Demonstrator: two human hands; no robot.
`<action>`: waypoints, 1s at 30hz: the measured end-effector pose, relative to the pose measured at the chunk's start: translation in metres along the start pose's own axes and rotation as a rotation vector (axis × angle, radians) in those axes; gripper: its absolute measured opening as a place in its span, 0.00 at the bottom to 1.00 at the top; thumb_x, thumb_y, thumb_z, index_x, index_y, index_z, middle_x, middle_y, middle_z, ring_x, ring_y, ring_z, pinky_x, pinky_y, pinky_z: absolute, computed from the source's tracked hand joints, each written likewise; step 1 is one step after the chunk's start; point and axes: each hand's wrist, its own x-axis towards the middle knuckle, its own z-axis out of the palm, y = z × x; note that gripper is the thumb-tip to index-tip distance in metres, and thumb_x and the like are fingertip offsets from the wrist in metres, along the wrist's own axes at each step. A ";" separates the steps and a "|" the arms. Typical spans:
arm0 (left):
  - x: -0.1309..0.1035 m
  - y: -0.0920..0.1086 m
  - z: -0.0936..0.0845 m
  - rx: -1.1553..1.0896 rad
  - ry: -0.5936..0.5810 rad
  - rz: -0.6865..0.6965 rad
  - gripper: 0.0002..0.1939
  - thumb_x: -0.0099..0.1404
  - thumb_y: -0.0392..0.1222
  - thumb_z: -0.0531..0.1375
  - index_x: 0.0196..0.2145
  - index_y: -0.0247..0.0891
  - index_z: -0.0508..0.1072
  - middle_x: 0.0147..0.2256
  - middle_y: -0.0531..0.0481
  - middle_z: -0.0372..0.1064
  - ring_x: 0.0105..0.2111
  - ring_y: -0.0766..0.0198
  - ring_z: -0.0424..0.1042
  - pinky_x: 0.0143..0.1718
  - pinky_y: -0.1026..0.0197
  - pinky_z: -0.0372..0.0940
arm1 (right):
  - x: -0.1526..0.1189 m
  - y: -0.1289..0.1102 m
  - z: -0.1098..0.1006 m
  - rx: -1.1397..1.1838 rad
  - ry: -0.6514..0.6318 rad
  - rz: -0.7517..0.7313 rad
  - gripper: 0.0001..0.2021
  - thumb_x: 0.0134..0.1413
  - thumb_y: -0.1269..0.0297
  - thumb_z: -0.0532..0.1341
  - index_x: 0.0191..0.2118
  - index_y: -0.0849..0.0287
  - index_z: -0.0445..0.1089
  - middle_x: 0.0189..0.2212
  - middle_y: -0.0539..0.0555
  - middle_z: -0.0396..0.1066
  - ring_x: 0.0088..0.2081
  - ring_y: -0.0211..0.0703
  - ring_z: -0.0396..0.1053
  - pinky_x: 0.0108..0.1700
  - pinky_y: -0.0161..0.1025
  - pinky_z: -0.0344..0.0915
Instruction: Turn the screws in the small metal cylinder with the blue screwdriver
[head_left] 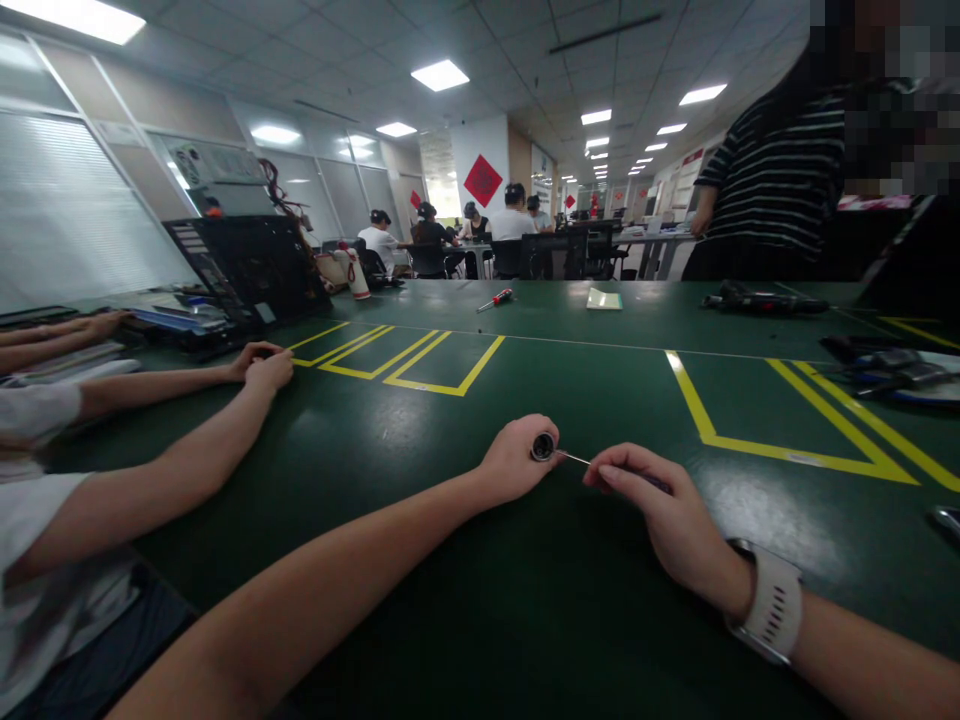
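In the head view my left hand (516, 466) is closed around a small dark cylindrical part (543, 447), its round hollow end facing me. My right hand (651, 505), with a watch on its wrist, grips a screwdriver (574, 458) by its dark handle, mostly covered by the fingers. The thin metal shaft points left and its end meets the left hand beside the cylindrical part. Whether the tip touches the part, I cannot tell. Both hands are just above the green table (420, 570).
Yellow tape outlines (427, 388) mark the table. A red-handled screwdriver (496, 299) and a pale notepad (604, 299) lie farther back. Tools (911, 372) lie at right. A co-worker's hands (268, 366) are at left, near an open black computer case (251, 265). A person in stripes (780, 180) stands behind.
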 end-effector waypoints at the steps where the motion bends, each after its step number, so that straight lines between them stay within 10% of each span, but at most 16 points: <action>1: 0.000 0.000 0.000 -0.001 0.002 -0.002 0.06 0.55 0.38 0.60 0.27 0.36 0.66 0.27 0.54 0.62 0.28 0.66 0.62 0.28 0.64 0.57 | 0.000 0.000 0.000 -0.003 -0.007 -0.004 0.08 0.54 0.60 0.57 0.31 0.57 0.71 0.31 0.52 0.71 0.37 0.46 0.67 0.41 0.44 0.60; 30: -0.001 0.000 0.001 -0.026 0.037 0.007 0.07 0.55 0.40 0.61 0.27 0.36 0.65 0.26 0.55 0.61 0.27 0.67 0.62 0.29 0.64 0.57 | -0.002 0.000 -0.001 -0.045 0.027 -0.043 0.09 0.53 0.60 0.57 0.30 0.57 0.71 0.28 0.52 0.70 0.35 0.45 0.67 0.39 0.43 0.60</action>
